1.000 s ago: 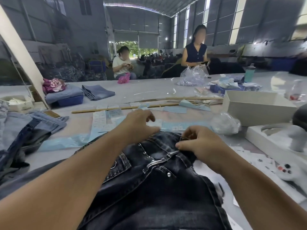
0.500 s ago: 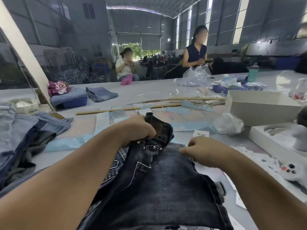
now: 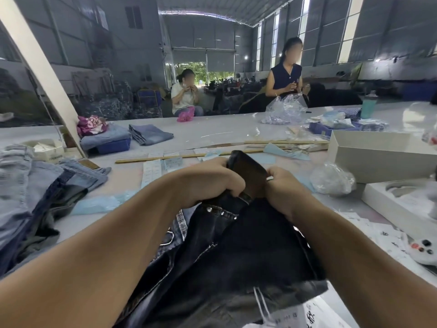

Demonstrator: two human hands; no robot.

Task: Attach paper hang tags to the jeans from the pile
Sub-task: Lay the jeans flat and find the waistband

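Left hand (image 3: 214, 179) curled tight round the raised waistband of the dark jeans (image 3: 236, 252), knuckles up. Right hand (image 3: 282, 185) just beside it, fingers curled and pinching the same waistband from the other side, a small white bit showing at the fingertips; cannot tell what it is. Hands close together, with the folded band standing up between them.

Jeans dark blue-black with pale stitching and metal rivets below the waistband, spread over the near edge of the table (image 3: 208, 136) and running down toward the viewer. White hang tag (image 3: 295, 316) with string lying on the denim at the bottom, near the near edge.

Pile of lighter jeans (image 3: 35, 185) heaped at the left edge. Long wooden stick (image 3: 179, 156) lying across the middle, just beyond the hands, with paper label strips (image 3: 151, 172) and pale blue sheets around it. Crumpled clear bag (image 3: 332, 178) to the right, open white box (image 3: 378, 155) behind it. Folded jeans (image 3: 150, 137) further back left. Two people at the far edge, one seated, one standing.
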